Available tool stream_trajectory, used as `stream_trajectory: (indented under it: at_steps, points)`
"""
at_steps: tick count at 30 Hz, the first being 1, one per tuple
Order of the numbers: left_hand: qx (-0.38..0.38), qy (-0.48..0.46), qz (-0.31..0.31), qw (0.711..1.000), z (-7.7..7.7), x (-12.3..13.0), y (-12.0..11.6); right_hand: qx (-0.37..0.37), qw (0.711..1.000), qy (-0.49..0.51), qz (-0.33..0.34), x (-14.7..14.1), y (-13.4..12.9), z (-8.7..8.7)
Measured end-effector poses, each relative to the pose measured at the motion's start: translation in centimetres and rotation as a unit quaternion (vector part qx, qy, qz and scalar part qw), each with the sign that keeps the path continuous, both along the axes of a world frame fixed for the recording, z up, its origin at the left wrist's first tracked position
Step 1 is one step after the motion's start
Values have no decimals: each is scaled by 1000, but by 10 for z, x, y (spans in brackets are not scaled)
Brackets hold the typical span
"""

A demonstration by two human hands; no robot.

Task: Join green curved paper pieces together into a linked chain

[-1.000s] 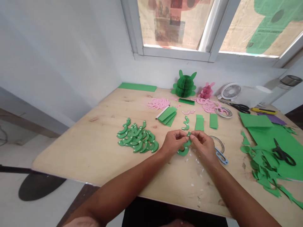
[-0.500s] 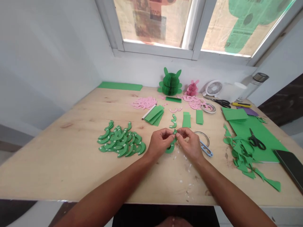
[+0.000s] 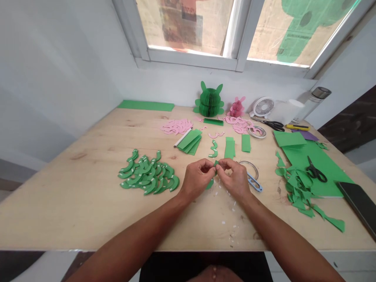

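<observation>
Fingertips to fingertips, my left hand [image 3: 195,178] and my right hand [image 3: 234,176] pinch a small curved green paper cutout [image 3: 209,184] between them. Its tip pokes up above the thumbs, its lower curve shows beneath my left fingers, and the rest is hidden. Just beyond the hands lies a similar wavy green cutout [image 3: 214,150] with white patches. To the left is a heap of curved green cutouts [image 3: 148,175], many bearing white patches. A tape roll [image 3: 255,169] and a blue cutter [image 3: 255,183] lie beside my right hand.
Green scraps [image 3: 296,188], black scissors [image 3: 316,171], green sheets [image 3: 329,164] and a dark phone [image 3: 357,205] occupy the right. Behind are pink cutouts [image 3: 178,126], folded green strips [image 3: 190,141], a green honeycomb figure [image 3: 209,101], a pink one [image 3: 236,107] and a fan [image 3: 263,106].
The view has shifted slightly. Both hands keep their pinch on the green cutout, and less of its lower curve shows now.
</observation>
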State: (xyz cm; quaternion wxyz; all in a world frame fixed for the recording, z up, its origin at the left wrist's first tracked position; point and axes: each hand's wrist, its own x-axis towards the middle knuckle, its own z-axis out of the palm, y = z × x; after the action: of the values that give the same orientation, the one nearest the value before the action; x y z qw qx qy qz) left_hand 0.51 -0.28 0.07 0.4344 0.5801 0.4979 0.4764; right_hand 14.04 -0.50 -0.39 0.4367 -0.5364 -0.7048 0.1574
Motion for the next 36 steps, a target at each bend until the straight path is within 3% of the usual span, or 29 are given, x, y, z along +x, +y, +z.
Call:
stream_trajectory:
  at_steps: [15,21,26,36]
  points:
    - [-26,-17,-13,999,-5,-2,2,11,1000,-13,-2,0,0,-1]
    - [-21,-11,-4,1000,-5,-3,3,90,995,-47,-23,1,-1,3]
    - [-5,19,2,1000,-7,-3,3,157,980,-119,1,2,-1,0]
    - [50,94,24,994,-3,-3,2,189,966,-175,15,2,1,0]
